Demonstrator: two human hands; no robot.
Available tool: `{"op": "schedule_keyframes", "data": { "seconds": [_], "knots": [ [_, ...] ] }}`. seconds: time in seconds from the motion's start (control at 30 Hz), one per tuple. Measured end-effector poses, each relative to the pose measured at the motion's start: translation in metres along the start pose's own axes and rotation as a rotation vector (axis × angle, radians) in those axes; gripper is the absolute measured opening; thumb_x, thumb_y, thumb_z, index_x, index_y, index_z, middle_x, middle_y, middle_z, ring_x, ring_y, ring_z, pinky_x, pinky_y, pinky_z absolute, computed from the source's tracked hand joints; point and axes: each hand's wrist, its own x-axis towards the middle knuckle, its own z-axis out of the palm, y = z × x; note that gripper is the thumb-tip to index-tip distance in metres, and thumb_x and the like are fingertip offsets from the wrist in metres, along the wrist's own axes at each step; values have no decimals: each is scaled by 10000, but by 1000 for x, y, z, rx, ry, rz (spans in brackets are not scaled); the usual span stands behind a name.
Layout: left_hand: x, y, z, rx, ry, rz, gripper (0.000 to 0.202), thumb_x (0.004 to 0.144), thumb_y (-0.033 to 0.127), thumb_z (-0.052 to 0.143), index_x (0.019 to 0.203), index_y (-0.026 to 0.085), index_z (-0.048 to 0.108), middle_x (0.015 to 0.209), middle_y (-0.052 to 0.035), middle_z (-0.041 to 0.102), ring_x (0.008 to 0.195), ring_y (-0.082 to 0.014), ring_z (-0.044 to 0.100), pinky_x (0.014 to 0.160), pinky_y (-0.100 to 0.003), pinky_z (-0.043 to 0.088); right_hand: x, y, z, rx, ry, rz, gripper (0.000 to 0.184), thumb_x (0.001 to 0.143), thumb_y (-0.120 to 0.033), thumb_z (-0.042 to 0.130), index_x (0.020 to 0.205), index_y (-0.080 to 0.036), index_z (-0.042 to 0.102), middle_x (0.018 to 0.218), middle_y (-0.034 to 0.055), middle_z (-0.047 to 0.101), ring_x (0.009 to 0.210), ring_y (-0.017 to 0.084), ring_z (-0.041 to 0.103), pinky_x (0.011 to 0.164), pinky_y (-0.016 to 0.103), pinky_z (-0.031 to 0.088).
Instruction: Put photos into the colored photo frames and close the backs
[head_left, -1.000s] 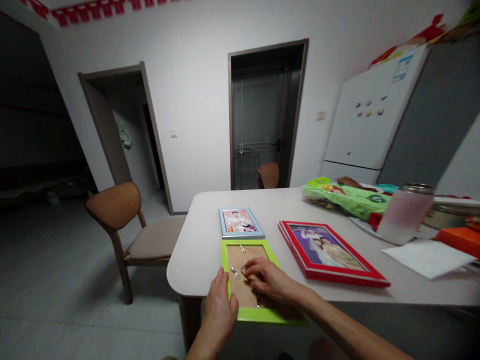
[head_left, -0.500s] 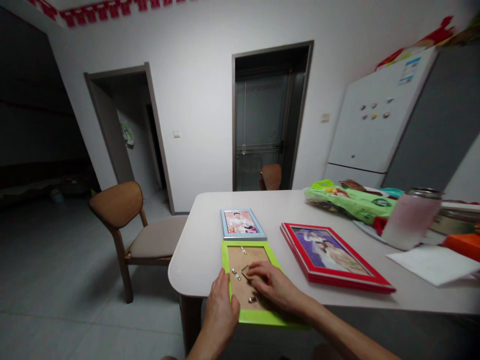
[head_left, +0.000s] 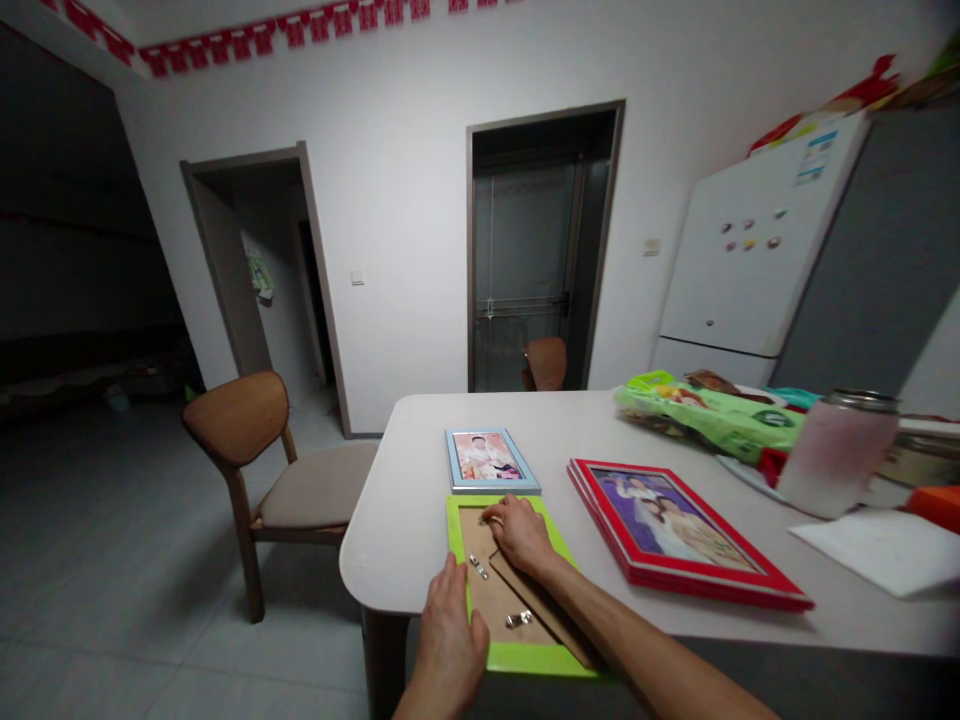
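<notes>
A lime-green picture frame [head_left: 529, 660] lies face down at the table's near edge, its brown backing board [head_left: 491, 600] showing. My left hand [head_left: 452, 640] grips the frame's left side, thumb on its edge. Near the top of the backing, my right hand [head_left: 519, 535] has its fingers closed on a small metal clip [head_left: 482, 520], which they partly cover. One metal clip [head_left: 478, 568] sits at the left side of the board and another metal clip [head_left: 518, 620] near the bottom. The support leg [head_left: 544, 610] lies along the board, partly under my right forearm.
Beyond the green frame lies a light-blue framed photo [head_left: 491, 458]. Red picture frames [head_left: 637, 565] are stacked to the right. Further right are a green plastic package [head_left: 709, 415], a pink bottle [head_left: 840, 455] and white paper [head_left: 881, 550]. A chair [head_left: 315, 490] stands left of the table.
My right hand has moved from the middle of the backing up to the top clip, uncovering more of the bottom clip. My left hand stays at the frame's left side.
</notes>
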Motion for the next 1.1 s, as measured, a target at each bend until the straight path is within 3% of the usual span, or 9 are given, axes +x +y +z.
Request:
{"op": "schedule_keyframes", "data": {
  "seconds": [0.1, 0.27, 0.37, 0.5, 0.67, 0.8, 0.93, 1.1],
  "knots": [
    [0, -1, 1, 5, 4, -6, 558, 633, 58, 392, 1187, -7, 378, 1267, -155, 379, 1163, -214, 332, 995, -294, 232, -1, -2, -7, 9, -18, -32, 270, 744, -240, 410, 852, -215, 656, 859, 65, 607, 819, 168, 509, 699, 253, 335],
    [3, -2, 2, 14, -2, -13, 552, 645, 54, 382, 1191, -24, 364, 1266, -163, 376, 1166, -217, 328, 995, -294, 231, -27, 11, -38, 70, -44, -76, 361, 732, -293, 419, 1031, -153, 566, 963, 88, 589, 881, 170, 512, 752, 237, 345],
    [3, -1, 3, 14, -1, -17, 552, 650, 57, 382, 1196, -20, 360, 1268, -163, 373, 1167, -225, 322, 993, -304, 232, -54, 18, -53, 105, -138, -116, 346, 685, -386, 473, 924, -170, 602, 895, 84, 595, 798, 171, 529, 700, 235, 357],
    [3, 1, 1, 9, -6, -39, 554, 655, 68, 384, 1202, -13, 353, 1271, -160, 368, 1168, -226, 318, 986, -301, 235, -74, 10, -54, 80, -146, -158, 329, 622, -332, 520, 911, -195, 597, 834, 67, 584, 764, 175, 522, 678, 244, 357],
    [1, 1, -1, -22, -7, -49, 559, 654, 82, 391, 1203, -13, 350, 1271, -158, 369, 1172, -213, 312, 988, -277, 216, -68, 3, -52, 213, -148, -103, 478, 575, -209, 498, 1047, -151, 542, 939, 94, 587, 833, 176, 536, 731, 234, 379],
    [2, 1, -3, -133, 23, -60, 497, 709, 190, 405, 1177, 23, 402, 1231, -149, 421, 1142, -204, 354, 967, -265, 236, -60, 2, -63, 209, -141, -76, 396, 572, -204, 501, 951, -160, 608, 923, 93, 614, 821, 181, 550, 723, 234, 388],
    [13, 0, -12, -384, 112, -84, 410, 705, 336, 449, 1024, 95, 539, 1091, -121, 538, 1050, -213, 444, 901, -271, 307, -58, -4, -70, 232, -115, -46, 354, 582, -226, 501, 905, -169, 632, 887, 80, 637, 790, 181, 563, 697, 236, 397],
    [28, -5, -19, -509, 149, -128, 233, 682, 327, 451, 745, 155, 596, 828, -53, 635, 825, -195, 556, 742, -259, 400, -63, -11, -56, 371, -89, -24, 400, 584, -227, 487, 961, -155, 602, 931, 73, 622, 843, 178, 555, 753, 250, 395]
  ]
}}
